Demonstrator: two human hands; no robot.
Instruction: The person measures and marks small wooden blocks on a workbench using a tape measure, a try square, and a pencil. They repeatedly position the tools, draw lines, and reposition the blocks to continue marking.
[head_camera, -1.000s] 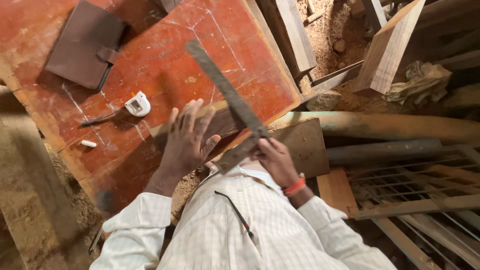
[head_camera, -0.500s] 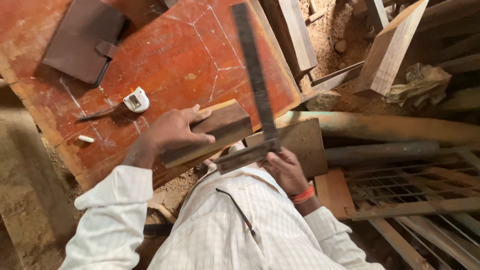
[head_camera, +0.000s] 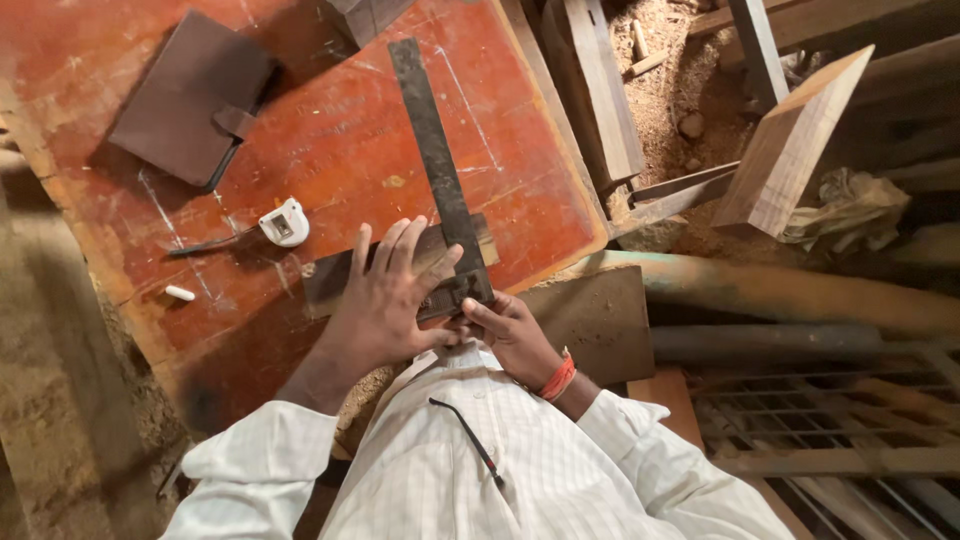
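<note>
Rusty try square (head_camera: 437, 165), wood block (head_camera: 340, 275) (rough), left hand (head_camera: 385, 300)

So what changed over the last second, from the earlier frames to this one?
The try square, swinging in the air before, now lies with its blade flat across the wood block; the right hand grips its stock. The left hand went from lifted to pressing the block down on the red board. The tape measure, chalk and brown wallet stayed put.
</note>
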